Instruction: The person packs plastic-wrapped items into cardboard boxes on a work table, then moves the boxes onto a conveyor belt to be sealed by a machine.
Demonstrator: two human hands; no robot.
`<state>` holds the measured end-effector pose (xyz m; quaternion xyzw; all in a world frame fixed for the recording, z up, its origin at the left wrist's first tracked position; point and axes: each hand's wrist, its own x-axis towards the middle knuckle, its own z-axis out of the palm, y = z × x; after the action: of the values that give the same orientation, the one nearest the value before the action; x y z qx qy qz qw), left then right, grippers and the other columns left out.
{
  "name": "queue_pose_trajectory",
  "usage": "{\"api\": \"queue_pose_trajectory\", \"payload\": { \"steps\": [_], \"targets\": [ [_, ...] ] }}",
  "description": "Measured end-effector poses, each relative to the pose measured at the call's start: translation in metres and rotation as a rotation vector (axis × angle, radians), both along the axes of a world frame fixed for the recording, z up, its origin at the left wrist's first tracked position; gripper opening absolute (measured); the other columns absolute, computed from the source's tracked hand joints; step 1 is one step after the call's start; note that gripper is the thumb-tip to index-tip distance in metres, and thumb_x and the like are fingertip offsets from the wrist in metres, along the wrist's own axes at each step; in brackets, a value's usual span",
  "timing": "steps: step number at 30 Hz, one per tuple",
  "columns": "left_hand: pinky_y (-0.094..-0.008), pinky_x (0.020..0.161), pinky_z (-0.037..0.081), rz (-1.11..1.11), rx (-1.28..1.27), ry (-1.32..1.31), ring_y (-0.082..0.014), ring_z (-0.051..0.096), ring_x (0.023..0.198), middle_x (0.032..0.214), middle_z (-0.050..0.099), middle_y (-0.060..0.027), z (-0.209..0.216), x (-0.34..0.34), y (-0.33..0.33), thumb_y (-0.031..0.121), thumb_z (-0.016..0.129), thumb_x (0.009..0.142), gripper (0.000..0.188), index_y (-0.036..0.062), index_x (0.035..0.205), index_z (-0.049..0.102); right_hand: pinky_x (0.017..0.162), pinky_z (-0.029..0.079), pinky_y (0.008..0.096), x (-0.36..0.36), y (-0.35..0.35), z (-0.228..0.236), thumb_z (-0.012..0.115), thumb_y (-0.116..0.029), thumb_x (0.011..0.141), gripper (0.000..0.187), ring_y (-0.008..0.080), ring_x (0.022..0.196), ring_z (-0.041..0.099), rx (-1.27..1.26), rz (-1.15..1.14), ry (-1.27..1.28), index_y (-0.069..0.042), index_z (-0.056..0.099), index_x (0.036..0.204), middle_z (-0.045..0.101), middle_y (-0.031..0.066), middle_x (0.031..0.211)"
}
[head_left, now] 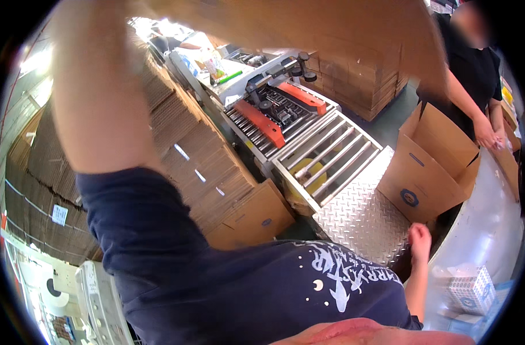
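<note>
My left arm rises along the left side to the upper edge, where my left hand is smeared by motion and its fingers cannot be made out. Beside it, a blurred brown cardboard sheet spans the top of the view, close to me; whether the hand grips it is hidden. My right hand is low on the right, its fingers curled closed with nothing visible in them. Just beyond that hand stands an open-topped cardboard box with raised flaps, by the diamond-pattern metal plate.
Flattened cartons are stacked at left. A roller conveyor with orange side guides leads to the plate. Stacked cardboard stands behind. At right, a co-worker stands by a shiny metal table holding a small patterned box.
</note>
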<state>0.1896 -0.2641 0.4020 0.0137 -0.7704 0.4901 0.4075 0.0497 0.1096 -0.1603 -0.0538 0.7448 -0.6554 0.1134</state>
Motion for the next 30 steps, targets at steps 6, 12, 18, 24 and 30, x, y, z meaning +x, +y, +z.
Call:
{"api": "queue_pose_trajectory", "payload": {
  "steps": [6,12,18,24,30],
  "targets": [
    [-0.0394,0.058,0.049,-0.51,0.196,-0.936,-0.0248,0.065,0.066,0.066,0.065,-0.0054,-0.141,-0.092,0.124,0.07,0.046,0.074,0.061,0.0141,0.072,0.069,0.088,0.043,0.03,-0.004,-0.016,0.117,0.049,-0.025,0.092,0.04,0.0191,0.107,0.048,-0.708,0.323,-0.03,-0.002,0.043,0.125,0.048,0.0089,0.12],
    [-0.0332,0.056,0.039,-1.111,0.586,-0.698,-0.0198,0.053,0.054,0.05,0.049,0.0007,-0.346,-0.108,0.126,0.063,0.06,0.059,0.049,0.0154,0.051,0.053,0.103,0.029,0.0336,0.033,-0.049,0.122,0.061,-0.028,0.08,0.072,0.019,0.125,0.038,-0.654,0.661,-0.239,0.001,0.028,0.138,0.037,0.0106,0.138],
    [-0.0443,0.086,0.036,-0.696,1.07,-0.649,-0.0278,0.052,0.099,0.094,0.06,-0.0085,-0.336,-0.13,0.021,0.043,0.066,0.07,0.034,0.0111,0.081,0.066,0.107,0.023,0.0342,0.056,-0.098,0.171,0.065,-0.023,0.074,0.081,0.0213,0.131,0.031,-0.621,0.659,-0.44,0.002,0.025,0.14,0.032,0.0116,0.142],
    [-0.048,0.11,0.008,-0.441,1.537,-0.21,-0.0414,-0.005,0.137,0.146,-0.006,-0.029,-0.376,-0.19,-0.102,0.042,0.076,0.062,0.099,0.0081,0.139,0.025,0.103,0.031,0.0359,0.027,-0.13,0.17,0.068,-0.023,0.072,0.079,0.024,0.123,0.043,-0.594,0.542,-0.39,0.006,0.031,0.135,0.042,0.0174,0.134],
    [-0.0396,0.11,0.013,-0.791,2.075,-0.412,-0.0332,-0.005,0.138,0.145,-0.017,-0.0276,-0.401,-0.194,-0.147,0.023,0.07,0.064,0.097,0.0058,0.143,0.016,0.086,0.046,0.0334,-0.006,-0.128,0.171,0.075,-0.019,0.066,0.057,0.0205,0.096,0.059,-0.353,0.223,-0.064,0.006,0.054,0.112,0.06,0.0154,0.106]
  ]
}}
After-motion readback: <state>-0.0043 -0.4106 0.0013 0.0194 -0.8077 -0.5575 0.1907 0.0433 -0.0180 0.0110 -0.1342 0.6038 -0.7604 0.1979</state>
